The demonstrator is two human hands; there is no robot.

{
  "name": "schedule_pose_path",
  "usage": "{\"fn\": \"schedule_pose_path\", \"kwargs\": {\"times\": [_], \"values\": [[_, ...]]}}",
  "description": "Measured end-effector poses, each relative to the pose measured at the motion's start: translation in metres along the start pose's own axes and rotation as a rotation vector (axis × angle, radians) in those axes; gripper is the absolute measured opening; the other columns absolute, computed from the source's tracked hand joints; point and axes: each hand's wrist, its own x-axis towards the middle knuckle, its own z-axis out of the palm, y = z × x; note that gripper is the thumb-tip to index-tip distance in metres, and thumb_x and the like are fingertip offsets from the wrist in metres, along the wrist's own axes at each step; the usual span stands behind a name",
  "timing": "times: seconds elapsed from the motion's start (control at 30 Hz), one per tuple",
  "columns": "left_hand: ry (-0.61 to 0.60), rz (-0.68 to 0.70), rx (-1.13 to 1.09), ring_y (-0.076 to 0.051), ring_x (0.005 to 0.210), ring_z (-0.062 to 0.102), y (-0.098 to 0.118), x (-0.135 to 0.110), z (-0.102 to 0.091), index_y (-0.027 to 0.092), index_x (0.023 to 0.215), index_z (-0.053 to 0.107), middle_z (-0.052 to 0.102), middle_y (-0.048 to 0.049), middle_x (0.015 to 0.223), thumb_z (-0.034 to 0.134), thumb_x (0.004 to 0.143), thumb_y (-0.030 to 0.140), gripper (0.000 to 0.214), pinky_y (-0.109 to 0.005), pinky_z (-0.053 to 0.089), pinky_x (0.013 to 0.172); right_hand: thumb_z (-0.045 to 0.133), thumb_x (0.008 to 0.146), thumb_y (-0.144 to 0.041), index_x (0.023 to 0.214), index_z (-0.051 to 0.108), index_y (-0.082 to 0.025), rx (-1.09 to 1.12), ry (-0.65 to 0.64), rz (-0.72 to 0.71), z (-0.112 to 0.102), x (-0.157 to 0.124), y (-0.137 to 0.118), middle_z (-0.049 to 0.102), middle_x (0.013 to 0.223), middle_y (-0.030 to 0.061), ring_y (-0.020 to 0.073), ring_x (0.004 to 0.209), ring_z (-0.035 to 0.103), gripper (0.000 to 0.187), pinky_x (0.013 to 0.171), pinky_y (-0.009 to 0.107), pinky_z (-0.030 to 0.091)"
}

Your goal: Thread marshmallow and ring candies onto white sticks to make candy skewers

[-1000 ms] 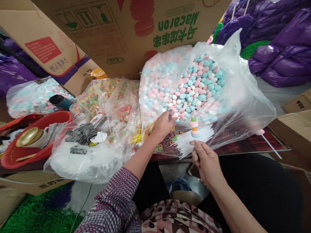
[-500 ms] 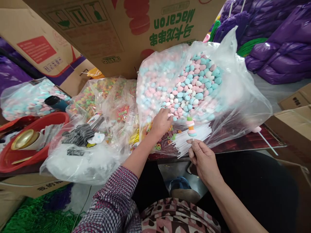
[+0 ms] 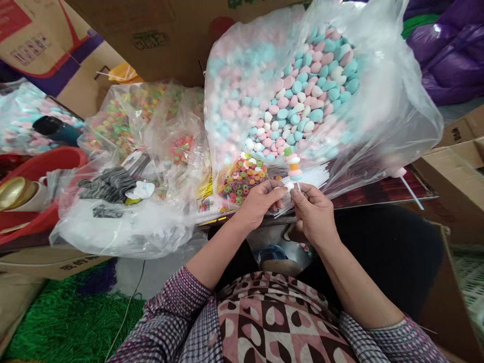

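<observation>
My right hand (image 3: 313, 214) pinches a thin white stick (image 3: 298, 185) that carries a short stack of candies (image 3: 293, 164), green on top, then orange, pink and blue. My left hand (image 3: 260, 199) is closed in a pinch on a small white candy (image 3: 289, 185) held against the foot of that stick. Both hands meet just in front of a big clear bag of pink, blue and white candies (image 3: 302, 96). A bundle of white sticks (image 3: 313, 177) lies under the bag's mouth. Small coloured ring candies (image 3: 242, 181) are heaped to the left of my hands.
Clear bags of mixed coloured candy (image 3: 143, 116) lie at left, with a dark glove-like bundle (image 3: 108, 184) on plastic. A red basin (image 3: 41, 166) holds a gold lid. Cardboard boxes (image 3: 162, 35) stand behind, another box (image 3: 454, 166) at right, purple sacks (image 3: 446, 45) beyond.
My left hand left the mouth of the candy bag and came down to the stick with a white candy in its fingers. The view tilted down and closer.
</observation>
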Motion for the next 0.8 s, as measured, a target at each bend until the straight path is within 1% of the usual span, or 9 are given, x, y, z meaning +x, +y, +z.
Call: {"fn": "schedule_pose_path", "kwargs": {"times": [0.1,0.17,0.3,0.37,0.43,0.5,0.6,0.7,0.8], "values": [[-0.037,-0.009,-0.036,-0.005,0.049,0.053,-0.002,-0.002,-0.003,0.016,0.082,0.06,0.061,0.0033,0.066,0.076,0.072,0.044,0.035,-0.019,0.035,0.047,0.075,0.072,-0.035,0.099,0.068,-0.018,0.052,-0.015,0.009,0.0,0.0,-0.004,0.054,0.062,-0.0064,0.0052,0.046,0.033,0.033,0.041,0.02,0.023],[-0.065,-0.013,-0.054,-0.006,0.052,0.057,-0.003,-0.003,-0.006,0.015,0.089,0.062,0.064,0.0014,0.072,0.074,0.074,0.047,0.037,-0.02,0.036,0.047,0.077,0.07,-0.034,0.095,0.069,-0.018,0.072,-0.017,0.027,0.0,0.0,-0.008,0.053,0.059,-0.0067,0.0044,0.044,0.031,0.031,0.04,0.02,0.02],[0.037,0.02,-0.116,-0.01,0.058,0.061,-0.008,-0.004,-0.006,0.017,0.101,0.063,0.066,-0.0001,0.076,0.071,0.078,0.049,0.04,-0.021,0.038,0.05,0.077,0.071,-0.035,0.091,0.069,-0.017,0.075,-0.013,0.071,0.001,-0.004,-0.009,0.05,0.053,-0.008,0.0039,0.041,0.029,0.028,0.038,0.019,0.017],[0.089,0.057,-0.139,-0.01,0.061,0.06,-0.013,-0.003,-0.003,0.018,0.099,0.064,0.065,0.0002,0.077,0.07,0.079,0.05,0.038,-0.023,0.041,0.054,0.077,0.071,-0.035,0.093,0.069,-0.017,0.053,-0.035,0.067,0.003,-0.006,-0.006,0.051,0.054,-0.0076,0.0049,0.043,0.033,0.029,0.039,0.019,0.022],[0.096,0.094,-0.135,-0.011,0.065,0.059,-0.018,-0.003,0.001,0.017,0.094,0.065,0.066,-0.001,0.08,0.069,0.08,0.052,0.037,-0.024,0.044,0.059,0.077,0.071,-0.034,0.093,0.07,-0.018,0.026,-0.046,0.032,0.005,-0.007,0.0,0.055,0.058,-0.0064,0.0066,0.047,0.041,0.028,0.044,0.02,0.033],[0.082,0.126,-0.104,-0.013,0.073,0.06,-0.021,-0.003,0.005,0.016,0.091,0.066,0.068,-0.0033,0.086,0.065,0.082,0.055,0.04,-0.026,0.047,0.066,0.078,0.072,-0.034,0.094,0.07,-0.019,0.022,-0.047,-0.003,0.005,-0.007,0.007,0.06,0.065,-0.0048,0.0087,0.055,0.049,0.028,0.054,0.023,0.044],[0.008,0.16,0.031,-0.016,0.088,0.06,-0.02,-0.007,0.007,0.016,0.093,0.068,0.069,-0.0054,0.096,0.058,0.086,0.058,0.044,-0.028,0.047,0.078,0.078,0.073,-0.034,0.097,0.07,-0.02,0.035,-0.057,-0.026,0.002,-0.005,0.013,0.064,0.075,-0.0031,0.0108,0.066,0.056,0.029,0.066,0.026,0.05],[-0.048,0.182,0.219,-0.017,0.095,0.059,-0.016,-0.009,0.004,0.016,0.097,0.067,0.068,-0.0039,0.098,0.062,0.085,0.049,0.036,-0.028,0.045,0.087,0.078,0.072,-0.035,0.099,0.068,-0.021,0.007,-0.076,-0.028,0.0,-0.005,0.01,0.062,0.073,-0.0039,0.0106,0.064,0.055,0.032,0.061,0.024,0.047],[-0.048,0.19,0.367,-0.016,0.09,0.059,-0.013,-0.008,-0.002,0.016,0.096,0.065,0.067,-0.0013,0.092,0.061,0.086,0.042,0.028,-0.028,0.046,0.084,0.073,0.075,-0.034,0.105,0.066,-0.02,0.023,-0.123,0.068,0.001,-0.01,-0.001,0.055,0.065,-0.0059,0.0065,0.048,0.041,0.034,0.043,0.019,0.032]]}}
